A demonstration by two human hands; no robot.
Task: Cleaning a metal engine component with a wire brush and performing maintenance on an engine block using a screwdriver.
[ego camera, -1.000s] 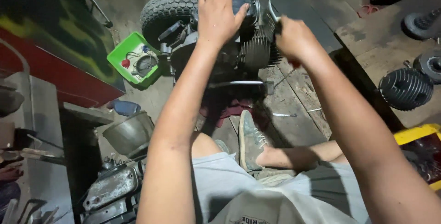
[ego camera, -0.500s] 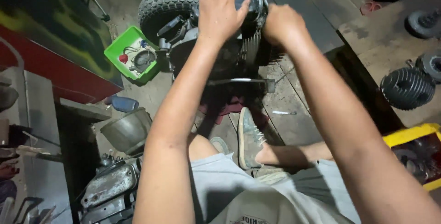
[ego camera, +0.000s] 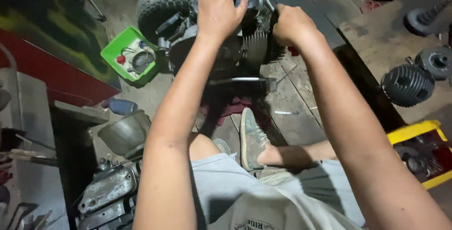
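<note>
- On the plank floor (ego camera: 301, 102), ahead of the seated person, sits a small engine (ego camera: 235, 51), joined to a knobby tyre (ego camera: 162, 4) on its far left.
- Left hand (ego camera: 219, 11) lies palm-down over the engine's top, fingers curled over the far edge, gripping it.
- Right hand (ego camera: 292, 22) is clenched at the engine's right side, beside the finned cylinder (ego camera: 254, 46); what it closes on is hidden, and a thin metal edge shows just above the fist.
- Judging by the pose, the step in hand is bracing the engine with the left while the right works or pulls a part on the right flank.
- Next move seems to call for a steady left press, so the engine does not roll on the tyre.
- Nearby: a green tray (ego camera: 129, 55) of small parts left of the tyre, a loose finned cylinder (ego camera: 407, 85) well to the right, a yellow bin (ego camera: 416, 131), a metal bowl (ego camera: 125, 131), and a shoe (ego camera: 252, 135) under the arms.
</note>
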